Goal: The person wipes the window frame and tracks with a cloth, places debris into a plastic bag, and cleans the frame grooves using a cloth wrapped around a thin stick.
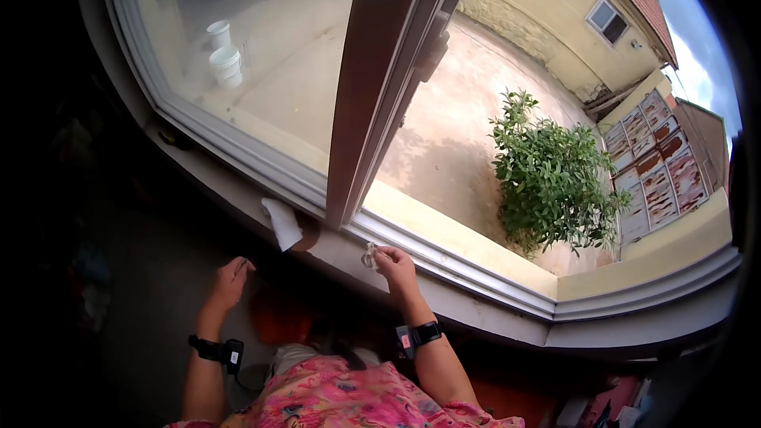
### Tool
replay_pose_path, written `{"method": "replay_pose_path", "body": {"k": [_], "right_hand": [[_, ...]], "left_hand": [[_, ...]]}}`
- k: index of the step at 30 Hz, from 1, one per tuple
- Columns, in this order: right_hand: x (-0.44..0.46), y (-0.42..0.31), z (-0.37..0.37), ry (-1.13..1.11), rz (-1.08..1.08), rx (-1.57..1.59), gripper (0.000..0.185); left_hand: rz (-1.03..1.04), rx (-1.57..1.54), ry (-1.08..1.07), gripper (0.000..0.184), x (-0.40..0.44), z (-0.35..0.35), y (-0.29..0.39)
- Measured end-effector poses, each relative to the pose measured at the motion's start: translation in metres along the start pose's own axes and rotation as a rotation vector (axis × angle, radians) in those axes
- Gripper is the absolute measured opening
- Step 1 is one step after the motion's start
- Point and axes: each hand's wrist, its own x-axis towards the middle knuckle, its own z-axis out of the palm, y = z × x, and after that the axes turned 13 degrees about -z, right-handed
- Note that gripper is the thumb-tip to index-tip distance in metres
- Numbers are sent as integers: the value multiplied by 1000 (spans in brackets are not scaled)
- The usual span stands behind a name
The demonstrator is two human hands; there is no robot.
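Over the window sill (337,257), my right hand (397,267) pinches a small crumpled, whitish scrap (369,256) between thumb and fingers. Whether it is paper, cloth or plastic cannot be made out. Lower and to the left, my left hand (228,284) is held in front of the sill, its fingers drawn together in a pinch; anything between them is too small to tell. A folded white cloth or wad of paper (282,223) lies on the sill between the hands, overhanging its front edge. Beside it shows a brown, rounded patch or object (306,237).
A sliding window's brown frame post (380,71) rises beyond my hands, with a screened pane to its left and an opening to its right. Outside are a leafy bush (555,170), white buckets (226,67) and a rusty metal gate (659,170). A small dark item (174,139) sits on the left sill.
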Motion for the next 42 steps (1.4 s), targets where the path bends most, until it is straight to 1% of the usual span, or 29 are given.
{"method": "replay_pose_path", "body": {"k": [1,2,3,4,5,7,8,10,11,13,14,16,17,19,20,22,24,26,28,30,31,32,34,35,36,38,39,40,42], "right_hand": [[-2,1,-1,0,69,178,26],[-4,0,-2,4,65,182,26],[-7,-3,0,-18,79,294,29],[-11,-5,2,-43,94,407,31],[-14,-8,5,-46,92,413,31],[-22,-16,14,-93,-52,391,34],[-25,-19,17,-94,-56,397,34],[-28,-23,25,-115,-257,191,30],[-31,-27,28,-116,-258,199,30],[-35,-34,34,-128,-226,160,20],[-36,-38,34,-129,-227,165,20],[-36,-44,30,-138,-138,-70,12],[-36,-41,28,-143,-134,-67,12],[-31,-36,26,-155,-192,-69,10],[-29,-35,26,-166,-191,-67,10],[-26,-38,32,-253,-326,-149,10],[-20,-36,40,-332,-304,-127,14],[-10,-25,48,-408,-68,-69,18],[-8,-32,69,-456,-47,-137,23],[-8,-29,93,-358,-24,-75,22],[-7,-23,101,-370,-85,-193,29],[-9,-17,110,-389,-81,-189,29],[-15,-8,132,-472,-373,-495,31],[-17,-6,143,-538,-303,-400,28],[-21,-5,152,-550,-299,-398,28],[-24,-5,167,-668,-283,-313,24],[-22,-4,170,-700,-179,-314,19],[-20,0,173,-709,-175,-313,19],[-15,5,176,-796,-145,-245,16]], "left_hand": [[1,80,-60,16,5,9,13],[109,160,-79,16,8,20,24],[130,185,-141,16,9,30,40],[326,160,-132,17,15,45,45],[422,151,-157,19,24,59,43],[453,189,-210,21,27,79,59],[457,195,-207,21,24,87,72],[284,247,-276,22,16,97,99],[283,254,-273,22,19,103,97],[628,156,-57,23,29,113,90],[629,161,-56,23,32,113,87],[507,215,-37,23,33,104,84],[502,218,-33,23,34,101,77],[251,-117,-166,17,41,96,61],[247,-118,-155,17,43,90,55],[184,-194,-282,14,42,78,45],[231,-218,-264,13,39,68,38],[-3,-378,-403,12,30,54,33],[-45,-403,-327,12,24,44,29],[-86,-423,-249,13,20,32,20],[-122,-465,-191,14,21,28,12],[-160,-507,-134,15,20,24,6],[-202,-581,-111,16,12,13,8],[-233,-642,-124,16,9,8,6],[-265,-702,-138,16,7,4,3],[-270,-702,-137,16,6,-1,-5],[-274,-699,-146,17,4,-4,-8],[-278,-703,-138,17,2,-5,-8],[-290,-551,63,18,-2,-8,-4]]}}
